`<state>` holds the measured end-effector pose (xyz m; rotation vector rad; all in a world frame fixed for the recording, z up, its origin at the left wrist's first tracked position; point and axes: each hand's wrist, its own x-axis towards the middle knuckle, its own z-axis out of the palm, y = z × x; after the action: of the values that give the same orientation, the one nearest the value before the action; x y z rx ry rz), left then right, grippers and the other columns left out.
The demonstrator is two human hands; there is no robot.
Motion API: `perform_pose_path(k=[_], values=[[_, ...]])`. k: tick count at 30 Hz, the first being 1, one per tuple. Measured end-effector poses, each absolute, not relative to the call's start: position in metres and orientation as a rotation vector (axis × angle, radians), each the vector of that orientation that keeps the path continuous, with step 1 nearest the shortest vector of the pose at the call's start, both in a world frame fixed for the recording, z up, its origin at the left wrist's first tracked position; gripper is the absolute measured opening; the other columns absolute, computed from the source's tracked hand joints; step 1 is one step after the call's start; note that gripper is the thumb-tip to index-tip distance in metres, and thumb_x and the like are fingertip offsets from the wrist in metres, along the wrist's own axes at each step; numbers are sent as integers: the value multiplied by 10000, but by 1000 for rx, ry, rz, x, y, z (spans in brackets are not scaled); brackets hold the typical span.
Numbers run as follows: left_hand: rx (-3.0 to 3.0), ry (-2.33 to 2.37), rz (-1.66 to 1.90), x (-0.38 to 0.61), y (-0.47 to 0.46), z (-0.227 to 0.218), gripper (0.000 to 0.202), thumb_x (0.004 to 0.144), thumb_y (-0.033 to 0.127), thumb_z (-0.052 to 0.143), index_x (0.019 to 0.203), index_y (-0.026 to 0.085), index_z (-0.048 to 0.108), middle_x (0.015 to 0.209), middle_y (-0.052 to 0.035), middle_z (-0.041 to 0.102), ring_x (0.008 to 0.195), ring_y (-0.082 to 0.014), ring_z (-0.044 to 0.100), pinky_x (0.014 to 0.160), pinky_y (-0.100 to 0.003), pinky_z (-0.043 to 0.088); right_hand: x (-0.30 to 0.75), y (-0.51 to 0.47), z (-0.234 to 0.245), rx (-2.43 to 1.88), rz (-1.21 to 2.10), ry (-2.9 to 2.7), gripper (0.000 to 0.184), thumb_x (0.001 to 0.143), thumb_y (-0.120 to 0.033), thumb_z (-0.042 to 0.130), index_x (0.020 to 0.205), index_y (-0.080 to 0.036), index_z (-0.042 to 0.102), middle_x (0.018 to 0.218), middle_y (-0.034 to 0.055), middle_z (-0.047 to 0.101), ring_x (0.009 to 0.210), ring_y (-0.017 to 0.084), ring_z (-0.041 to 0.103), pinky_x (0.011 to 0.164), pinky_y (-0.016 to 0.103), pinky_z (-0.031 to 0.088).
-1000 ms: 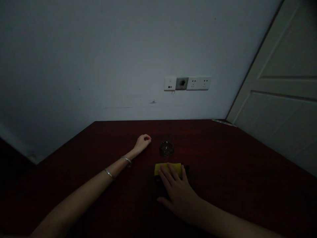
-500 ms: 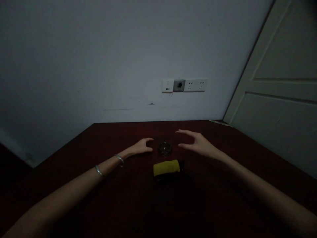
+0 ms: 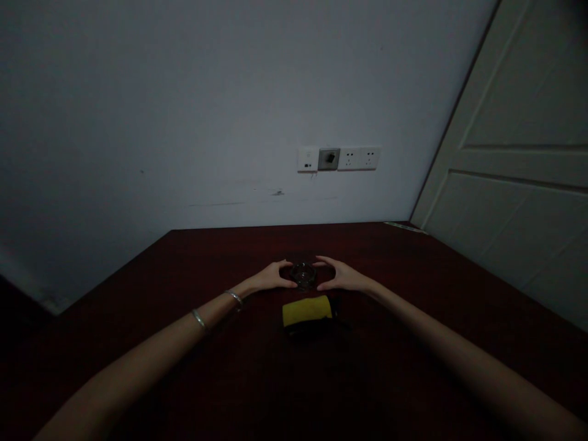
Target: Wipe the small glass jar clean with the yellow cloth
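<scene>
A small clear glass ashtray (image 3: 304, 274) sits on the dark red table (image 3: 413, 318). My left hand (image 3: 272, 276) cups its left side, thumb and fingers curved round it. On the other side my right hand (image 3: 339, 275) does the same, so both hands grip the ashtray between them. Just in front of the ashtray lies a folded yellow cloth (image 3: 307, 310) with a dark edge. Two thin bangles ring my left wrist and forearm.
A white wall rises behind the table, with a row of sockets and a switch (image 3: 339, 158). A pale door (image 3: 519, 159) stands at the right. A thin flat strip (image 3: 404, 226) lies at the table's far right corner. The room is dim.
My right hand left the yellow cloth, rose, and came down on the ashtray's right side. My left hand slid right to its left side. The cloth stayed put.
</scene>
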<state>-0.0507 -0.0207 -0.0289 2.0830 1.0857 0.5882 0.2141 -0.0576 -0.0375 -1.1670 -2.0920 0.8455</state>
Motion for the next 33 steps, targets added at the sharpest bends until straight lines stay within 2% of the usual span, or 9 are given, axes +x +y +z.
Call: perform_pose_path(k=[7, 14, 25, 33], values=[[2097, 1109, 574, -47, -18, -34, 766, 503, 390, 835, 1207, 177, 621, 1421, -181, 462, 1326, -345, 422, 1097, -443, 323, 209, -56, -47, -1183, 832, -2075, 952, 606, -391, 811, 1423, -193, 363, 1291, 141, 600, 1212, 273, 544, 1064, 487, 339], [2127, 1136, 534, -47, -17, -39, 823, 539, 411, 817, 1280, 157, 565, 1507, -201, 309, 1379, -357, 329, 1128, -465, 260, 208, -51, -49, -1197, 791, -2079, 944, 598, -376, 816, 1411, -176, 380, 1244, 149, 623, 1159, 279, 579, 1019, 479, 386], [2202, 1088, 461, -44, -20, -36, 772, 600, 455, 785, 1302, 237, 550, 1526, -140, 293, 1387, -348, 316, 1126, -486, 255, 205, -46, -52, -1195, 765, -2054, 920, 596, -381, 825, 1389, -167, 411, 1199, 132, 648, 1105, 267, 610, 994, 445, 415], [2233, 1076, 470, -38, -25, -29, 750, 608, 463, 782, 1287, 227, 567, 1519, -143, 301, 1390, -340, 309, 1132, -470, 248, 210, -49, -49, -1191, 773, -2012, 918, 572, -370, 844, 1377, -207, 434, 1186, 110, 658, 1118, 283, 603, 1005, 468, 404]])
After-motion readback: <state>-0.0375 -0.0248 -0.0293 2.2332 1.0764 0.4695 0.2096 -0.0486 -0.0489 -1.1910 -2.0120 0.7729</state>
